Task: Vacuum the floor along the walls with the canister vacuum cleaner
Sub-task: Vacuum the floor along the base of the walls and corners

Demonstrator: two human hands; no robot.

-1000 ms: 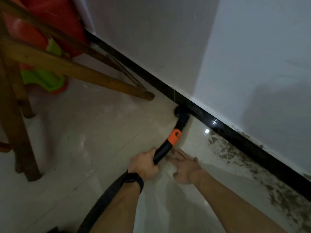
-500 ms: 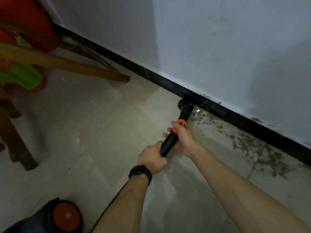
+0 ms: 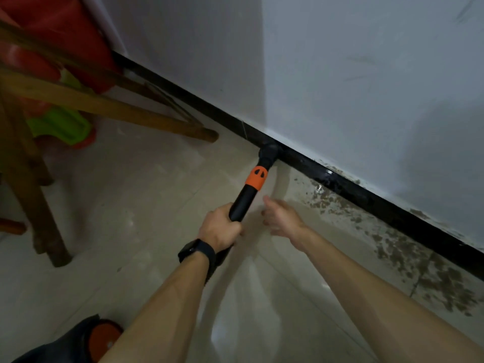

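Wooden furniture fills your left side: an upright leg (image 3: pixel 39 205) stands on the floor, and a slanted rail (image 3: pixel 117 111) runs down toward the wall, its end low and near the skirting, left of the nozzle and apart from it. Behind the rail sit a red plastic item (image 3: pixel 52 35) and a green plastic piece (image 3: pixel 62 127); what they belong to cannot be told.

The floor (image 3: pixel 131 205) is pale, glossy tile. A black skirting board (image 3: pixel 366 200) runs diagonally from upper left to lower right beneath a white wall (image 3: pixel 366 74). Brown stains (image 3: pixel 432 279) speckle the tiles along the skirting to the right of the nozzle.

The canister (image 3: pixel 65 347) lies at the lower left edge, partly cut off, with an orange wheel (image 3: pixel 103 339) showing. The black wand (image 3: pixel 242 204), ringed by an orange collar (image 3: pixel 256 178), reaches forward so that its nozzle (image 3: pixel 267 153) meets the foot of the skirting.

Your left hand (image 3: pixel 220 229), with a dark watch (image 3: pixel 196 251) on the wrist, is wrapped around the wand's lower end, and the hose (image 3: pixel 214 260) passes out under that wrist. Your right hand (image 3: pixel 281 218) hangs just beside the wand, right of it, with fingers loosely extended and holding nothing; it is blurred, and no contact with the wand shows. Both forearms stretch forward from the lower edge.
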